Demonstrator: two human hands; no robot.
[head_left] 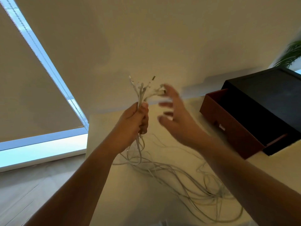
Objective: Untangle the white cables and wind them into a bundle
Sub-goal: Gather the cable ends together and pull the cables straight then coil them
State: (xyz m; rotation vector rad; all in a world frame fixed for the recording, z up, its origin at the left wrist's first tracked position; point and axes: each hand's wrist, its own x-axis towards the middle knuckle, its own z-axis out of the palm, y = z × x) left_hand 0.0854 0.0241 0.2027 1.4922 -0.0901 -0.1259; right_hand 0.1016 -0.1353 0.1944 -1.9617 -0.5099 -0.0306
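Observation:
My left hand [136,121] is raised above the table and grips several white cables [179,175] in its fist. Their plug ends stick up out of the fist, and the long strands hang down and spread in loose tangled loops across the pale table [127,198]. My right hand [175,115] is just right of the plug ends, blurred, with fingers spread. One fingertip is close to or touching a plug end; the blur hides which. It holds nothing.
A brown open box [231,126] with a black lid or case [267,98] over it stands at the table's back right. A green plant [291,54] shows behind it. A window with a roller blind [24,88] fills the left, above a wooden floor.

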